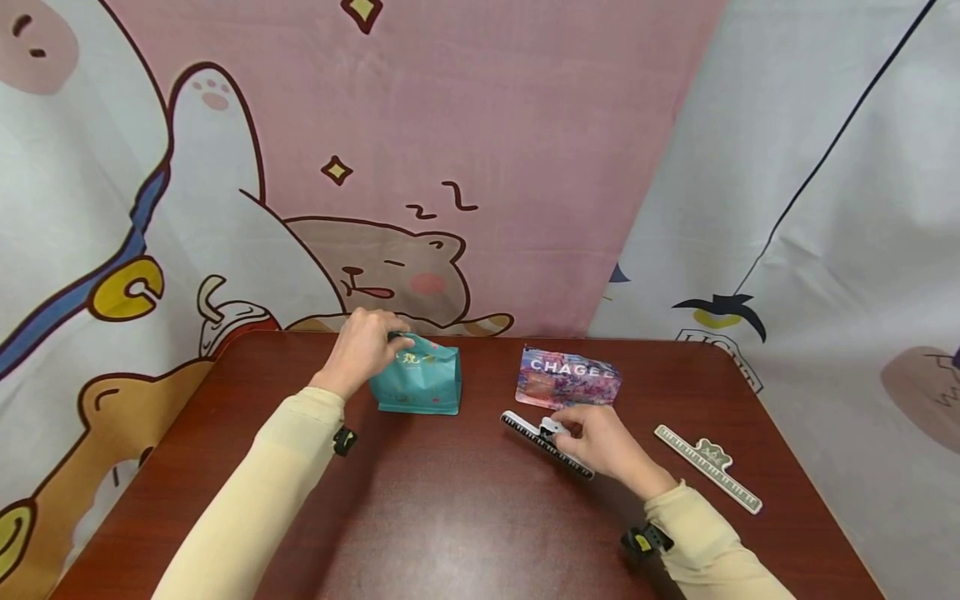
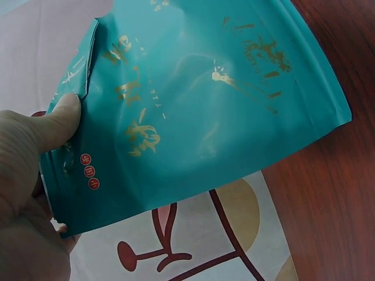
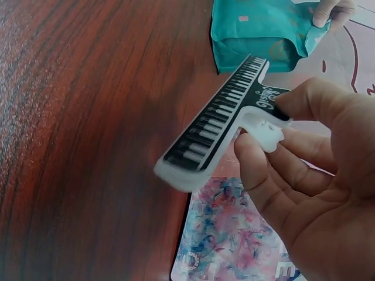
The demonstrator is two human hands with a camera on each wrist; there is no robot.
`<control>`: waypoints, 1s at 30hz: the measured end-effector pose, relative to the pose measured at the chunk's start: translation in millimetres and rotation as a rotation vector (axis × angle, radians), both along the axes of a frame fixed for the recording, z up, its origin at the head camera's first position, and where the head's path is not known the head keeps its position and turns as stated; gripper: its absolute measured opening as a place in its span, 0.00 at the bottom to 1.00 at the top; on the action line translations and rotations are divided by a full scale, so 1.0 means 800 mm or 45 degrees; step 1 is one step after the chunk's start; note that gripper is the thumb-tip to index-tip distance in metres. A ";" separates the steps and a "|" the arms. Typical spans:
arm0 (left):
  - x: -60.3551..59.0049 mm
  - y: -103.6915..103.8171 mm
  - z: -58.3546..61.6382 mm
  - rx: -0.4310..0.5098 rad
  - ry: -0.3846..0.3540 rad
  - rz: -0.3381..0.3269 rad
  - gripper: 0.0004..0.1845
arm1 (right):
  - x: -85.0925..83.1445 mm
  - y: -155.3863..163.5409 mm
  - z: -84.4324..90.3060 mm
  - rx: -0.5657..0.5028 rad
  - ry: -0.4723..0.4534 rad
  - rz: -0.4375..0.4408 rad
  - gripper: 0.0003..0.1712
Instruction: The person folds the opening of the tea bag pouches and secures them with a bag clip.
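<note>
Clip with piano-key print, long axis slanting from far-left to near-right just above the table, pinched at its handle by the right hand, lies well right of the teal bag, whose top corner the left hand grips upright.

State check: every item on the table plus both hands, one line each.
teal pouch: upright, top gripped by left hand
piano-key bag clip: pinched by right hand, jaws closed
CHAGEE pouch: lying flat, untouched
pale bag clip: flat on table, untouched
</note>
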State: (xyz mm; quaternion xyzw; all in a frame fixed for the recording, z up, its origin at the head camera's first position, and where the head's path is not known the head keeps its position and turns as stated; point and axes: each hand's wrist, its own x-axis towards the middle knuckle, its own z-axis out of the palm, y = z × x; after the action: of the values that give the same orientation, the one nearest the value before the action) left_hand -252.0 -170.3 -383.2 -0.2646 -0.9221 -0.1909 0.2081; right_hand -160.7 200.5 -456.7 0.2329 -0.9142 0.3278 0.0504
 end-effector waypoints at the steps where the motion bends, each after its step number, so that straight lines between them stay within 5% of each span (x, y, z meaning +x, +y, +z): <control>1: 0.000 0.000 0.000 0.001 0.000 0.001 0.09 | 0.000 0.000 0.000 0.001 -0.005 -0.006 0.11; 9: 0.000 0.000 0.001 0.007 -0.008 0.006 0.09 | -0.001 -0.003 0.002 0.000 0.038 -0.025 0.12; 19: -0.002 -0.001 0.000 0.007 -0.003 0.003 0.09 | -0.002 -0.009 0.010 0.004 0.255 -0.039 0.10; 30: -0.002 -0.001 0.001 0.010 -0.010 0.003 0.09 | -0.008 -0.012 0.017 -0.077 0.229 -0.046 0.11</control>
State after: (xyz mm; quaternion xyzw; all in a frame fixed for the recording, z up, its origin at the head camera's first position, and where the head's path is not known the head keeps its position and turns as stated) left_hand -253.3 -170.8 -382.6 -0.2618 -0.9225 -0.1952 0.2057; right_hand -166.8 190.6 -443.4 0.2434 -0.8996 0.3321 0.1454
